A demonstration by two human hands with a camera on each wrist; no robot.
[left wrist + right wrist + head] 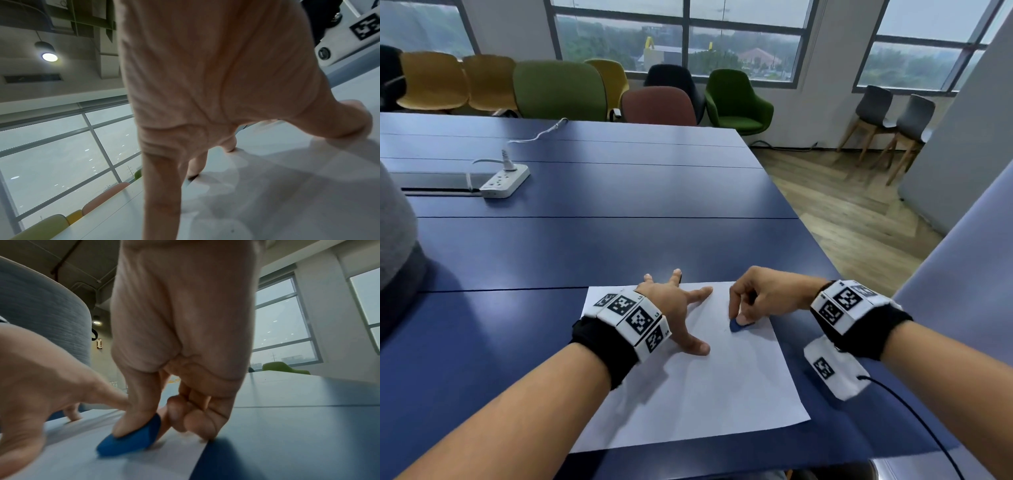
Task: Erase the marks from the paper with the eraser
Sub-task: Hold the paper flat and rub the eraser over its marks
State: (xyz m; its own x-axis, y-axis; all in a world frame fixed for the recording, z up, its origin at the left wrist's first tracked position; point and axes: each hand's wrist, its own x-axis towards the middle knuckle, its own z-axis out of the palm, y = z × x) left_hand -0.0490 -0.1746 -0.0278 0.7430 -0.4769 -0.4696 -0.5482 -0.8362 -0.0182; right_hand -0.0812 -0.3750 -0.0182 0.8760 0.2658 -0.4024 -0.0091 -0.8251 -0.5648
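Observation:
A white sheet of paper lies on the blue table near its front edge. My left hand is spread flat on the sheet's upper left part, fingers straight, pressing it down. My right hand pinches a small blue eraser between thumb and fingers, its lower edge touching the paper near the upper right. In the right wrist view the eraser sits tilted under my thumb on the paper. In the left wrist view my left hand bears on the sheet. Any marks are too faint to make out.
A white power strip with a plugged cable sits at the far left of the table. The table's right edge runs close beside my right wrist. A grey-clad person is at the left. Chairs line the far side under the windows.

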